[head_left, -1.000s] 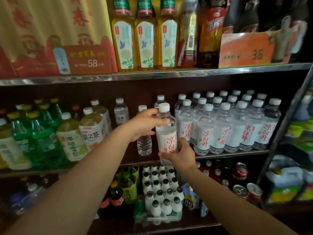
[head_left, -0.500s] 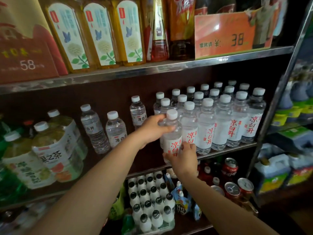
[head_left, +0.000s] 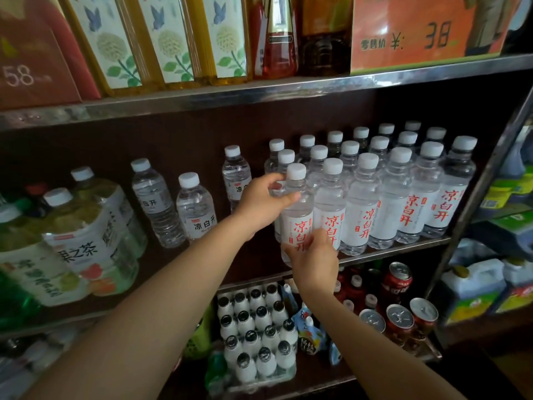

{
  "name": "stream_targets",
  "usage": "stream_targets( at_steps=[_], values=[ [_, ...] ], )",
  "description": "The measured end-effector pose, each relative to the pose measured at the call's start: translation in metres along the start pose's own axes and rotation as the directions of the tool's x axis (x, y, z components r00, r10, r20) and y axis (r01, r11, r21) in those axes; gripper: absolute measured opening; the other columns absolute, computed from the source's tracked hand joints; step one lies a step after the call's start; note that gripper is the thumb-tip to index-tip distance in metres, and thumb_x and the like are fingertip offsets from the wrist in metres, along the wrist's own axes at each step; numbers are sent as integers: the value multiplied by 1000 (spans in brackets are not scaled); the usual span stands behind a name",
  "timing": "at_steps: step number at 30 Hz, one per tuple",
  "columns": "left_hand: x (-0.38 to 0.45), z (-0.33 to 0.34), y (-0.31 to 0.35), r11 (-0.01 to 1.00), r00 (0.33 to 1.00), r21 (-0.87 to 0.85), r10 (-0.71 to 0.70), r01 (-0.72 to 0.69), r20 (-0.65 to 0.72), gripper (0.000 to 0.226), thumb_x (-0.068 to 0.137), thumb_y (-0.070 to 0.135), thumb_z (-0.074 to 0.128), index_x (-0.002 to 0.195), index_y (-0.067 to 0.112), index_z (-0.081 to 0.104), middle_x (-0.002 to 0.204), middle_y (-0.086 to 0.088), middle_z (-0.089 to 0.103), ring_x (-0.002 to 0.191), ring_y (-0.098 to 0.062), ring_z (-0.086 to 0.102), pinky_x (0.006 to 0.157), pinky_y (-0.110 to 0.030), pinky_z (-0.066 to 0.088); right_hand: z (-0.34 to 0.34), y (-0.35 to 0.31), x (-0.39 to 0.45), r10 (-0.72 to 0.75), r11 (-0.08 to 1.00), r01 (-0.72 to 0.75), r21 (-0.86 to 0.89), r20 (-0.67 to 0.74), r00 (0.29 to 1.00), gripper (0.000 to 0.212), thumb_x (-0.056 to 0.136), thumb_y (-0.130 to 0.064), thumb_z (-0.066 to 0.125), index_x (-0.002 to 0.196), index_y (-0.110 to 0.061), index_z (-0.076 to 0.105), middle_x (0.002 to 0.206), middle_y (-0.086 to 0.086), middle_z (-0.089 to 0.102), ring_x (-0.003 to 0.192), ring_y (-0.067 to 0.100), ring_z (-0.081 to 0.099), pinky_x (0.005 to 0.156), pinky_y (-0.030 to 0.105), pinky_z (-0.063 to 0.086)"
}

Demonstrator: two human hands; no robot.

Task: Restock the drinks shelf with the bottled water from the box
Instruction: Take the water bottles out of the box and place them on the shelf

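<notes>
I see both of my hands on one clear plastic water bottle with a white cap and a white label in red characters [head_left: 297, 215], standing upright at the left end of the front row on the middle metal shelf [head_left: 403, 246], just beside its neighbour. My left hand [head_left: 259, 206] grasps its shoulder, thumb curled across the front below the cap and fingers round the back. My right hand [head_left: 313, 259] grasps its base, fingertips pressed on the lower label; whether the bottom rests on the shelf I cannot tell, since that hand covers it. Counting this bottle, the front row holds six, and behind it I count two more rows of six white caps each. To the left stand three smaller clear water bottles with white labels in dark characters [head_left: 196, 209], well apart from one another. On the shelf below I count a shrink-wrapped pack of small white bottles with dark caps [head_left: 256, 336], roughly sixteen, and four red cans [head_left: 399, 280].
</notes>
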State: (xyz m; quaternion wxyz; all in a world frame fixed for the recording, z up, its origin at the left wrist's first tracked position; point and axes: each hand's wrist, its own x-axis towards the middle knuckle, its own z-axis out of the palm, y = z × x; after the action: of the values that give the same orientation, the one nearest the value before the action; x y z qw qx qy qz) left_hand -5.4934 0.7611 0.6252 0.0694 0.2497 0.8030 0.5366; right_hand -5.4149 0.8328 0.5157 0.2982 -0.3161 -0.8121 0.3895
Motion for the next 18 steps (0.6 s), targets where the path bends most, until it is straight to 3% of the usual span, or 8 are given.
stream_targets(
  at_steps=[6, 12, 18],
  values=[
    [-13, -1, -3, 996, 999, -77, -45, 44, -10, 50, 82, 16, 72, 128, 13, 54, 124, -4, 59, 113, -18, 59, 100, -42, 48, -1, -1, -4, 34, 999, -34, 26, 5, 999, 36, 80, -31, 75, 91, -12, 47, 89, 1, 56, 75, 17, 47, 65, 31, 39],
    [-35, -10, -16, 991, 992, -43, -128, 129, 17, 52, 85, 17, 68, 133, 11, 49, 127, -4, 57, 114, -17, 56, 102, -38, 46, -8, 0, -11, 73, 989, -86, 117, 109, 991, 27, 81, -27, 72, 92, -17, 49, 84, -3, 57, 81, 19, 59, 71, 35, 49],
    [-76, -33, -29, 960, 966, -108, -256, 259, 43, 49, 89, 17, 65, 134, 9, 48, 127, -8, 58, 112, -19, 59, 89, -31, 51, -20, -3, -25, 59, 989, -91, 117, 258, 964, 35, 80, -34, 75, 104, -19, 55, 87, -6, 60, 84, 15, 60, 81, 38, 52]
  ],
)
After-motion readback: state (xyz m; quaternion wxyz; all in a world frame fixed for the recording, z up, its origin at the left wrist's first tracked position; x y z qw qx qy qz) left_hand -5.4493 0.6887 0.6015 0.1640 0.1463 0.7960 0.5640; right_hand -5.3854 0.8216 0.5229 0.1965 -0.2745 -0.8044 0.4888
